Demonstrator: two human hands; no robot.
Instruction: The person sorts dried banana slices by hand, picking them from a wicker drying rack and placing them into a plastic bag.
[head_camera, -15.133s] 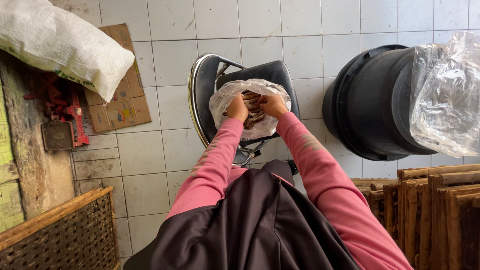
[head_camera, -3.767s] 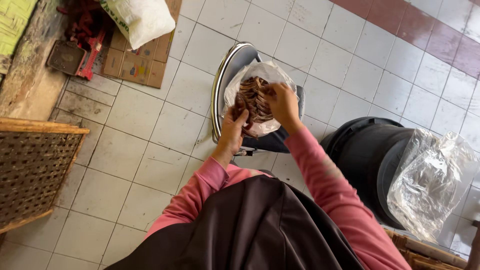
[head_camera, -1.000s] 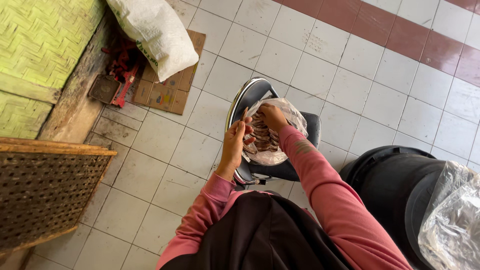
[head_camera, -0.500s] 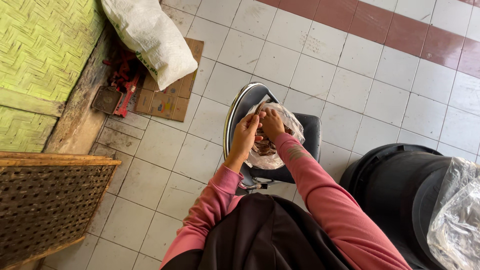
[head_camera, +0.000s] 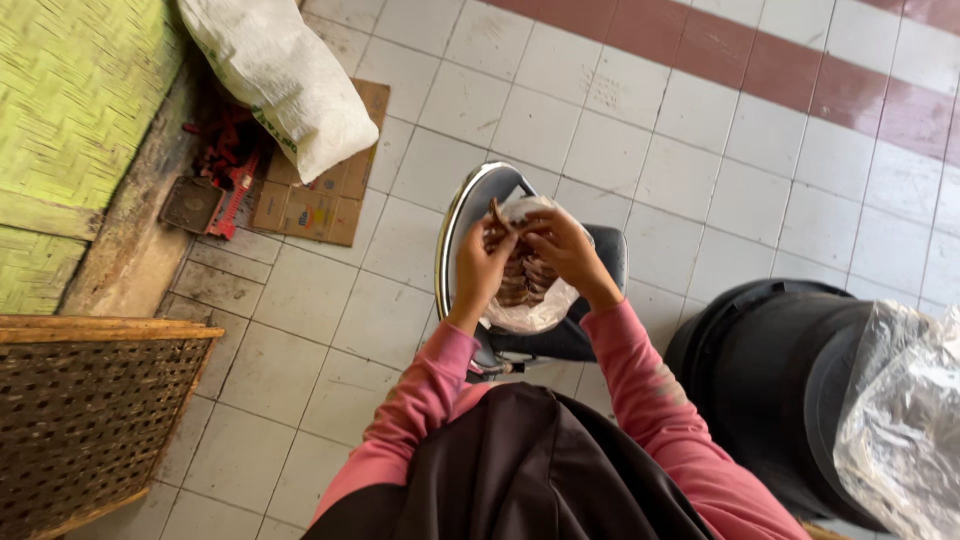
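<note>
Pinching a thin brown strip (head_camera: 497, 214) at its lower end, the left hand (head_camera: 484, 262) holds it upright above an open clear plastic bag (head_camera: 530, 312), thumb and fingers closed on it. The right hand (head_camera: 562, 246) hovers just beside the left, its fingers curled in over the mouth of the bag; whether they grip anything cannot be told, since the palm faces away. Inside the bag lies a heap of the same brown dried pieces (head_camera: 520, 280), directly under both hands. The bag sits on a dark scale (head_camera: 590, 330) with a shiny metal rim (head_camera: 448, 262) curving round its left side, standing on the white tiled floor (head_camera: 620, 130). Both arms wear pink sleeves (head_camera: 640, 380). To the right stands a black bucket (head_camera: 760, 390) with crumpled clear plastic sheeting (head_camera: 900, 420) over its far side. At lower left is a woven basket (head_camera: 90, 420); at upper left a white sack (head_camera: 285, 80) rests on flattened cardboard (head_camera: 310, 210).
</note>
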